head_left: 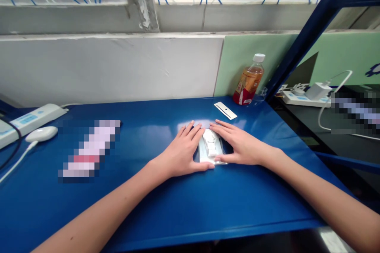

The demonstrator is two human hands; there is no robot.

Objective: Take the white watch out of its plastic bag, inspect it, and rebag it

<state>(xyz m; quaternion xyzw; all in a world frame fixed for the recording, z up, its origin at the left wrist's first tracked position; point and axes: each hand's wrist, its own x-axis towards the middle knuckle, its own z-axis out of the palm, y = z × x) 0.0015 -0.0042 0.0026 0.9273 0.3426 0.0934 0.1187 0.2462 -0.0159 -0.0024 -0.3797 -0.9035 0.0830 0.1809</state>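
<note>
Packet (209, 159), clear and flat, white item inside, lying on blue table (148, 213), right of middle. Left hand (187, 152) at packet's left side, right hand (236, 142) at its right; hands apart, packet between them, fingers stretched loosely, neither clamped. Right thumb at packet's near edge; left thumb tip just beside it. White card (225, 110) farther off, slightly right. Capped bottle (249, 81) upright at far right. Power strip (35, 120) at far left, pixelated object (95, 146) between it and left hand.
</note>
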